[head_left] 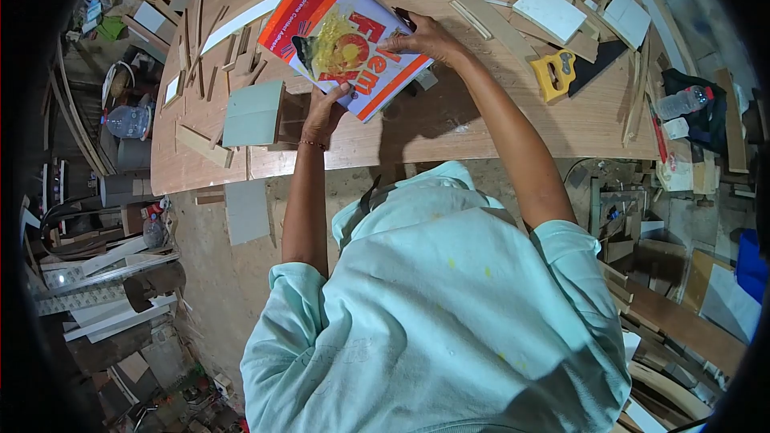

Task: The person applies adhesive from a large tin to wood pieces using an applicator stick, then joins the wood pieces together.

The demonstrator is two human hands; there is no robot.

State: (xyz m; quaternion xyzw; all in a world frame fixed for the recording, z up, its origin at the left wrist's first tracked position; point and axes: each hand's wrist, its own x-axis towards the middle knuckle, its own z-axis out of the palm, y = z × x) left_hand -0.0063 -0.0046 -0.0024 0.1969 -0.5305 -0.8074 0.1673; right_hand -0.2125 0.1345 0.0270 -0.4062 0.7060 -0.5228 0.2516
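A large rectangular can of contact adhesive (345,44), red, orange and white with a yellow picture, is tilted above the wooden worktable (481,128). My left hand (325,112) grips its lower left edge, the thumb on the printed face. Against the right side of the can lies my right hand (425,38), its thumb on the front and its other fingers partly hidden behind the edge. A pale green block (253,115) sits on the table just left of my left hand.
A yellow-handled saw (553,76) rests on the table to the right, near white boards (549,14) and many wood strips. Thin strips lie at the left. Plastic bottles (683,102) (128,122) stand or lie at both sides, with offcuts cluttering the floor.
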